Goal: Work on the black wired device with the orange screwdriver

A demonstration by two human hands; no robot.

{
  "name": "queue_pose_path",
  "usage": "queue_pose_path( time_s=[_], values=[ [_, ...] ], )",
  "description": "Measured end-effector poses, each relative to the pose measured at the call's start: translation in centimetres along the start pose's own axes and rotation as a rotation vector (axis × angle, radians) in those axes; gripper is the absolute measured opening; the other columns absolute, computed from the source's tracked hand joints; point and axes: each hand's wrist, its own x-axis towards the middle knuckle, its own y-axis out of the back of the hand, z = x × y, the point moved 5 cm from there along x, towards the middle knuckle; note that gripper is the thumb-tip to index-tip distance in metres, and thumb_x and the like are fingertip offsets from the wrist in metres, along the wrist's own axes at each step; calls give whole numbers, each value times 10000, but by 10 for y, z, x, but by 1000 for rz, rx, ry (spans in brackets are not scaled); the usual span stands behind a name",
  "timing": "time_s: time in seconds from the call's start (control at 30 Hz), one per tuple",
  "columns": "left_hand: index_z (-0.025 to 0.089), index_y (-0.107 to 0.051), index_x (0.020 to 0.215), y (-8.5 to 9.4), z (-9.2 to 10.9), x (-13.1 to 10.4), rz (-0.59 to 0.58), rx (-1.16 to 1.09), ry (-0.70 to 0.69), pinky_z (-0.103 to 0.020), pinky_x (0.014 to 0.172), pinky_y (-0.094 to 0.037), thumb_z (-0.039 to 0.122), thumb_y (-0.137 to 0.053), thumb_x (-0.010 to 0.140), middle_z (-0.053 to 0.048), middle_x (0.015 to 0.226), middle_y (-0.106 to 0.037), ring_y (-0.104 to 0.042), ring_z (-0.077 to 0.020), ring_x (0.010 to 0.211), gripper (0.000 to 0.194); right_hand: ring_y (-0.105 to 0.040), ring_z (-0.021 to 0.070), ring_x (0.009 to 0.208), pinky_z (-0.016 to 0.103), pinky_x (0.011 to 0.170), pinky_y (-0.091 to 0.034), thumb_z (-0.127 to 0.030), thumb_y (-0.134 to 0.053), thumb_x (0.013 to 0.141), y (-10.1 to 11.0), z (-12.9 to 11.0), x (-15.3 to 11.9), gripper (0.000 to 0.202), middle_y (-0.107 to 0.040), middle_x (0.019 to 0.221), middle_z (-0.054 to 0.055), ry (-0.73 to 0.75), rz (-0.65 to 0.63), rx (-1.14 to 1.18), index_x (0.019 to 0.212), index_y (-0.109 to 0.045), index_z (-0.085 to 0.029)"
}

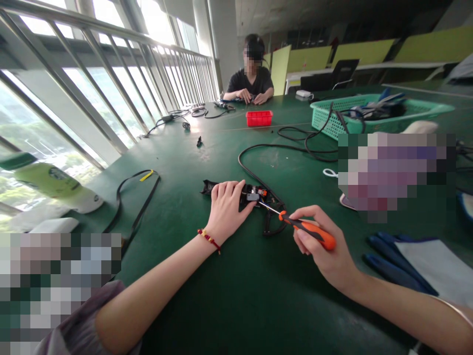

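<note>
My left hand (227,204) lies over an opened black corded device (271,202) and presses it to the table, fingers closed round its body. Inside its housing a grey block (253,196), orange parts and thin wires are visible. A black ring-shaped part of the housing points toward me. My right hand (320,241) grips an orange and black screwdriver (314,233). The metal shaft reaches left to the wiring beside the grey block; the exact contact of its tip cannot be made out.
A black cord (254,148) runs from the device toward a green basket (321,121) of cables and tools. Farther back are a red bin (259,118) and a person (250,74). Blue-white gloves (417,266) lie right; a strap (148,199) and a green bottle (61,182) are left.
</note>
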Motion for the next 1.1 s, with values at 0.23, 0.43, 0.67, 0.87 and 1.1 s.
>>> queue_pose_path(
  time_s=[0.23, 0.43, 0.67, 0.87, 1.1],
  values=[
    [139, -458, 1264, -2, -1, 0, -14, 25, -5, -412, 992, -287, 442, -478, 862, -97, 1166, -533, -424, -258, 1105, 503, -397, 91, 447, 217, 447, -331, -250, -490, 845, 3, 1, -3, 96, -445, 540, -78, 11, 28, 8, 939, -483, -227],
    [142, -459, 1269, -2, 0, 0, -14, 31, -9, -413, 990, -294, 431, -488, 858, -101, 1170, -533, -427, -256, 1104, 503, -402, 87, 448, 211, 448, -332, -227, -496, 838, 0, -1, -1, 100, -454, 548, -78, 24, -8, -3, 937, -482, -224],
    [139, -461, 1262, -2, 1, 0, -11, 33, -15, -410, 989, -297, 426, -489, 857, -103, 1167, -535, -428, -260, 1107, 498, -398, 90, 446, 217, 443, -334, -247, -494, 844, 3, -1, -2, 107, -451, 552, -75, 28, 26, 13, 946, -478, -220],
    [140, -462, 1258, -3, 0, 0, -8, 30, -13, -415, 984, -309, 422, -488, 856, -103, 1168, -531, -433, -259, 1106, 492, -383, 93, 458, 223, 447, -314, -307, -465, 871, 0, 2, -1, 138, -435, 555, -68, 30, -41, 72, 976, -483, -219],
    [141, -460, 1237, -1, 2, 0, 0, 0, -35, -431, 1067, -241, 341, -501, 818, -100, 1184, -542, -444, -250, 1153, 466, -428, 96, 543, 212, 454, -331, -369, -439, 892, 4, 2, -1, 187, -462, 708, -27, 48, 82, 135, 1024, -492, -248]
  ],
)
